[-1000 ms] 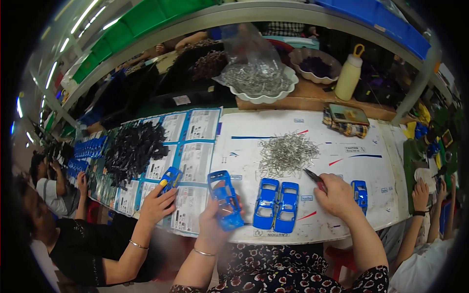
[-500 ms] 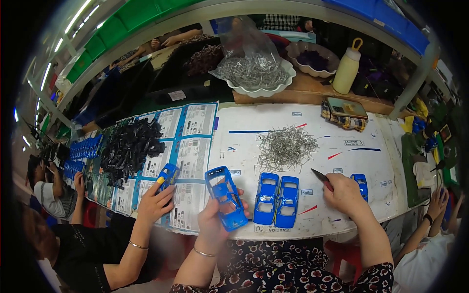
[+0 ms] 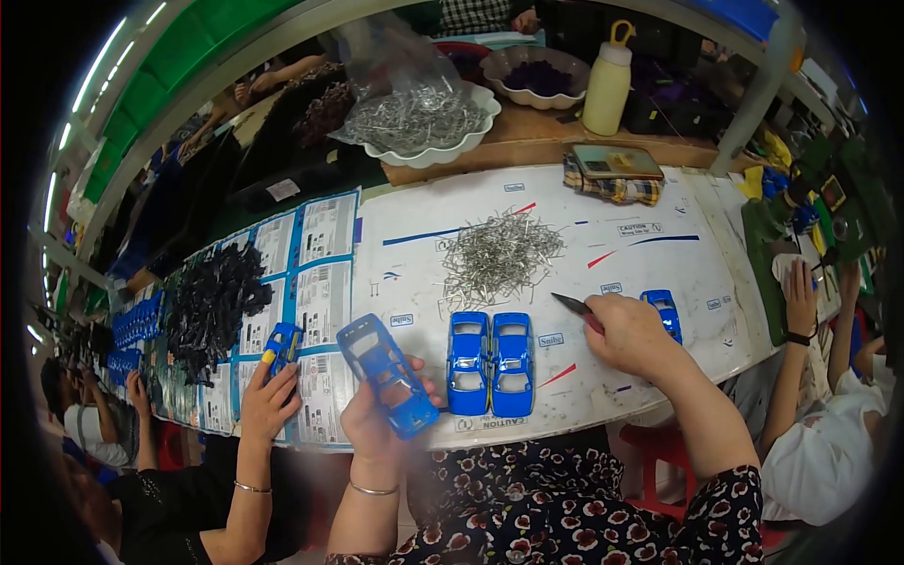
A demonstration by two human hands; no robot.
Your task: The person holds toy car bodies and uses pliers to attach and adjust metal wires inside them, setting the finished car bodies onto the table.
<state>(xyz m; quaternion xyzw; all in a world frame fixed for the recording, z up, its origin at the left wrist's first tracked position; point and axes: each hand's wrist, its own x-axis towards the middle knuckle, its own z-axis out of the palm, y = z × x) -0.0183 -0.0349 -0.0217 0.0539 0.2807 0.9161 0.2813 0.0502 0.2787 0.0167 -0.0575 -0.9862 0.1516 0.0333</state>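
Observation:
A blue toy car body (image 3: 400,410) with open window holes is tilted up above the table's near edge, and my left hand (image 3: 367,424) grips it from below. Just right of it, two blue toy car bodies (image 3: 468,350) lie side by side. My right hand (image 3: 629,334) is closed around a pointed tool (image 3: 571,303) with a dark tip and a red handle; its exact kind is unclear. Beyond the pair lies a heap of bent silver wire pins (image 3: 504,259). Another blue car body (image 3: 662,314) rests beside my right hand.
At left, a co-worker's hand (image 3: 268,400) holds a blue car body near a pile of black parts (image 3: 212,306). Along the back stand a white bowl (image 3: 482,127) with a bag of pins, a pale bottle (image 3: 607,94) and a phone on checked cloth (image 3: 612,188).
The whole scene has shifted left and slightly up in the picture. My left hand still holds the car body, now blurred by motion, and my right hand keeps the tool.

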